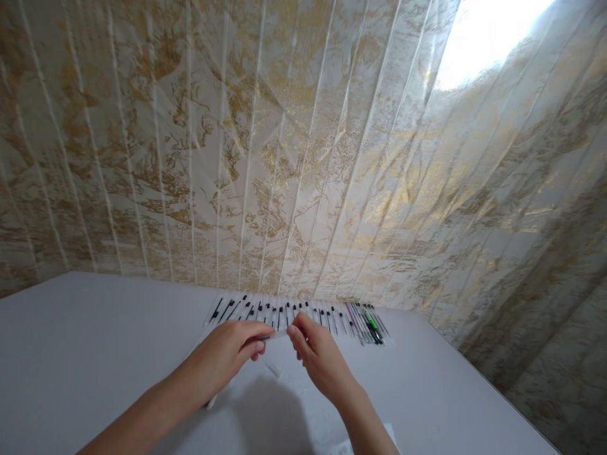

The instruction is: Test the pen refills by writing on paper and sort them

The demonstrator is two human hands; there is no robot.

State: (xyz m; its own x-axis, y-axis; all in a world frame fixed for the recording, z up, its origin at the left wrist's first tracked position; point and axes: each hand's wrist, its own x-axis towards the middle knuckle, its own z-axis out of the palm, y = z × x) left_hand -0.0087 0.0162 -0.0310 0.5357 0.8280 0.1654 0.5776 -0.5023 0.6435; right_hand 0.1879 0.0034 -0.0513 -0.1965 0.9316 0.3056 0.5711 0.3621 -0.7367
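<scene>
My left hand [241, 339] is closed on one end of a thin, pale, translucent pen-like piece [279, 334], with a dark tip near its fingers. At the other end of this piece, my right hand [313, 351] pinches it between thumb and fingers. The piece lies nearly level between the two hands, above the table. Just below the hands, a small clear-whitish piece [274, 369] rests on the tabletop.
A row of pens with black parts [287, 314] runs along the table's back edge. At its right are colored pens [367, 323], one bright green. Patterned curtain [284, 158] hangs behind the white table [118, 328]. A white paper [344, 447] lies near my right forearm.
</scene>
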